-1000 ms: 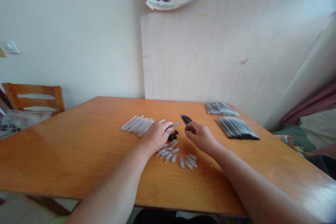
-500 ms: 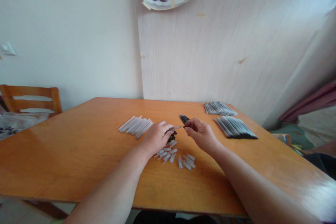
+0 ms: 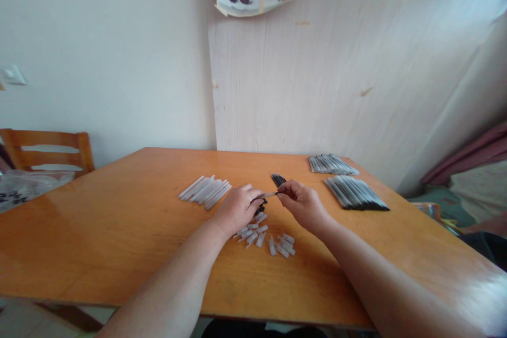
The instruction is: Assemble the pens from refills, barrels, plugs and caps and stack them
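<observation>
My left hand [image 3: 240, 206] is closed around a slim translucent pen barrel [image 3: 270, 195], whose free end points right. Fingertips of my right hand [image 3: 299, 200] pinch a small black plug [image 3: 278, 194] against that end; how far it sits in the barrel is too small to tell. Under my left fingers lies a heap of small black plugs [image 3: 260, 207], partly hidden. Nearer to me are several short clear pen caps [image 3: 285, 245] in loose groups. Thin dark pen refills [image 3: 278, 179] lie just beyond my right fingers.
Loose translucent barrels [image 3: 206, 191] lie left of my hands on the wooden table [image 3: 119, 232]. Two rows of pens with dark ends, a nearer row [image 3: 354, 193] and a farther row [image 3: 332, 163], lie at the right. A wooden chair [image 3: 47, 150] stands at the far left.
The barrel's end and the black plug, apart before with a small gap, now meet between my hands. Both hands otherwise keep nearly the same place.
</observation>
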The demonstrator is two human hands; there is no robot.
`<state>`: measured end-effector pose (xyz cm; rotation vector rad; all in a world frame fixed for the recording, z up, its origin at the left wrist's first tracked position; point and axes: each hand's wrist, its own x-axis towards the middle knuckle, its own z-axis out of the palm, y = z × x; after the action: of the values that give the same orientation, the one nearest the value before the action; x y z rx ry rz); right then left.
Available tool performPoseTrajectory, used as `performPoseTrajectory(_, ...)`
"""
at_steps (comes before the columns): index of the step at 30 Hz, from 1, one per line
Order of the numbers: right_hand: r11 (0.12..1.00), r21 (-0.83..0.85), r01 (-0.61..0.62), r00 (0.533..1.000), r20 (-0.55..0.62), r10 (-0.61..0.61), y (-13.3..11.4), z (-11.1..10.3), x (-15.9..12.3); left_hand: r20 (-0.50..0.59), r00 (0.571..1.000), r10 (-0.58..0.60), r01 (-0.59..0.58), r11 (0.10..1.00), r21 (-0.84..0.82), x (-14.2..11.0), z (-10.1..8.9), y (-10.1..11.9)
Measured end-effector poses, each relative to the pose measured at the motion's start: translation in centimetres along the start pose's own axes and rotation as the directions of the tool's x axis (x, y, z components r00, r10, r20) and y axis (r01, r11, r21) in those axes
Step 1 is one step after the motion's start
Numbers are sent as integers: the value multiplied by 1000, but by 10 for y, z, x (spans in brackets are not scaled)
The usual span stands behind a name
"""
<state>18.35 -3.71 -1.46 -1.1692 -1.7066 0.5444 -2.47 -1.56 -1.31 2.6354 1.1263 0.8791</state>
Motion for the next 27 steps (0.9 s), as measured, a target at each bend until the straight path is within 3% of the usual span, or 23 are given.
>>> performPoseTrajectory(13, 996, -75, 54, 998, 16, -53, 1, 0, 0, 9, 1000, 8, -8, 1000, 9, 0, 1, -1)
performPoseTrajectory(27, 1000, 18, 23, 998, 60, -24, 8, 1, 1, -3, 1000, 5, -5, 1000, 1, 0, 4, -4)
